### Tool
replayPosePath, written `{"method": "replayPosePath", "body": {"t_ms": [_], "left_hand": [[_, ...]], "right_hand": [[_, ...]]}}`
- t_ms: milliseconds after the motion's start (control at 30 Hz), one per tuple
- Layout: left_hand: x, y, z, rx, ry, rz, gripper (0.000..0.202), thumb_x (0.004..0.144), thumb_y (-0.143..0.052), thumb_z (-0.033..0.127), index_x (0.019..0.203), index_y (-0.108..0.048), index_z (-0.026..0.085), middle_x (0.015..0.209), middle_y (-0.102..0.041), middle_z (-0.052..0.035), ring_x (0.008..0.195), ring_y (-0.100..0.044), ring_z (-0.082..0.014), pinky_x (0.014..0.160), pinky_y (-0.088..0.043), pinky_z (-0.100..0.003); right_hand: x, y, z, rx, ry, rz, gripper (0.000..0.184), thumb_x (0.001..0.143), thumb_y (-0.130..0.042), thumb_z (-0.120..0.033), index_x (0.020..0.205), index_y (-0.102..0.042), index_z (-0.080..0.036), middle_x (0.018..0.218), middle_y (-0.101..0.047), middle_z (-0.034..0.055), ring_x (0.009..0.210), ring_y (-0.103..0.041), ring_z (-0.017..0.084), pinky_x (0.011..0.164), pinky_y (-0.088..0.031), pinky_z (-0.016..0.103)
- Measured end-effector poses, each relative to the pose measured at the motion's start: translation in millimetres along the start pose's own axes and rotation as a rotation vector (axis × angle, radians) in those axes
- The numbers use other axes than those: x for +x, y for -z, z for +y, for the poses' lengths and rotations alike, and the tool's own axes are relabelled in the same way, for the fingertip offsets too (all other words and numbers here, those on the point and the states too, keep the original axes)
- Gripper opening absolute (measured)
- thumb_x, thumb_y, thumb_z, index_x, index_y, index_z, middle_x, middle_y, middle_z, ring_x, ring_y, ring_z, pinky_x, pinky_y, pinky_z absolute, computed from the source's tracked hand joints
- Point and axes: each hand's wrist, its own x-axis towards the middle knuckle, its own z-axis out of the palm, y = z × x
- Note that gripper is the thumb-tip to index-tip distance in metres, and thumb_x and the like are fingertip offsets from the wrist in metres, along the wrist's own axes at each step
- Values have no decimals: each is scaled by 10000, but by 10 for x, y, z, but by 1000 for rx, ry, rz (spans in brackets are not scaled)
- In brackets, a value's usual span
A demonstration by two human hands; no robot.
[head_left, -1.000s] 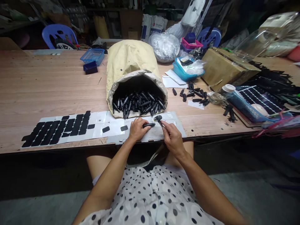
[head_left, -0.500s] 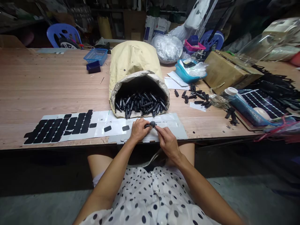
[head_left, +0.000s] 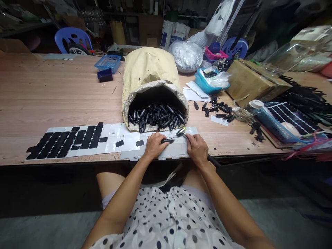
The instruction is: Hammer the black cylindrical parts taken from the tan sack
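Observation:
My left hand [head_left: 155, 144] is closed on a slim black cylindrical part [head_left: 167, 140], holding it low over the grey board [head_left: 145, 152] at the table's front edge. My right hand [head_left: 197, 147] is wrapped round a small hammer [head_left: 181, 131]. The hammer's shiny metal head, yellowish at one end, lies just right of the black part and apart from it. Its dark grip sticks out behind my right wrist. Just beyond my hands, a cream paper sack [head_left: 150, 65] lies with its mouth toward me, full of many similar black parts [head_left: 155, 116].
A white sheet with black rounded stickers [head_left: 55, 143] lies at the left. Loose black parts [head_left: 221, 110] are scattered to the right of the sack. Farther off are a blue basket [head_left: 107, 64], a turquoise basin [head_left: 207, 86] and a cardboard box [head_left: 251, 83].
My right hand has moved to the right and turned, drawing the hammer head off the black part. My left hand still holds the part in nearly the same place.

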Motion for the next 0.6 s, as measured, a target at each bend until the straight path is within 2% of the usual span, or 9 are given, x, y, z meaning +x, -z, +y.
{"method": "replayPosePath", "body": {"t_ms": [67,133,200,267,300,367,467,533,600], "left_hand": [[-132,13,22,-58,-109,20,161,893,-625,317,998,-713,233,980,-683,-53,978,-602,-227,894,-468,-366],[-375,10,43,-143,-293,-37,215,937,-564,344,1047,-696,217,969,-702,-65,932,-626,-209,862,-480,-339],[-680,-32,22,-201,-473,-196,265,964,-518,378,1074,-694,213,914,-721,-64,854,-652,-190,814,-491,-315],[-956,-128,-79,-196,-506,-361,274,965,-513,390,1062,-705,221,875,-737,-57,815,-677,-185,794,-502,-308],[-1057,-197,-164,-181,-441,-418,262,956,-523,384,1054,-710,229,882,-746,-53,823,-691,-189,793,-511,-308],[-1156,-371,-378,-123,-168,-466,230,922,-560,356,1052,-717,249,915,-764,-45,849,-712,-203,781,-539,-312],[-1076,-644,-706,29,239,-385,220,829,-635,283,1022,-728,233,977,-775,-70,912,-723,-257,828,-574,-377],[-947,-773,-858,98,328,-294,255,791,-645,244,1031,-723,214,1056,-766,-105,1054,-690,-312,968,-535,-478],[-822,-842,-943,116,323,-235,290,811,-606,231,1080,-712,219,1074,-761,-115,1161,-641,-326,1070,-461,-533]], "right_hand": [[-24,-32,-16,-17,-1,20,325,919,-488,-204,1133,-728,-245,863,-579,70,780,-472,194,696,-373,305],[-45,-37,-48,-26,-4,36,320,916,-495,-209,1133,-728,-246,873,-580,76,808,-461,204,722,-374,318],[-54,-26,-78,-40,-5,52,306,918,-500,-212,1116,-731,-247,877,-588,84,854,-461,223,748,-376,331],[-53,-14,-97,-52,-2,54,294,920,-501,-210,1100,-731,-244,873,-590,89,879,-457,235,753,-370,336],[-50,-10,-102,-56,-5,47,293,919,-500,-205,1099,-729,-241,870,-587,88,875,-453,235,748,-364,336],[-46,-10,-106,-61,-12,25,297,914,-500,-195,1110,-720,-237,867,-577,83,846,-443,228,733,-349,333],[-43,-16,-104,-75,-19,12,300,913,-499,-192,1123,-709,-237,867,-569,77,820,-433,221,716,-326,329],[-40,-17,-105,-85,-14,22,295,916,-494,-190,1115,-707,-237,861,-568,72,813,-433,220,709,-319,327],[-36,-16,-108,-89,-8,33,288,916,-493,-184,1103,-706,-235,854,-569,70,809,-435,218,706,-319,324]]}}
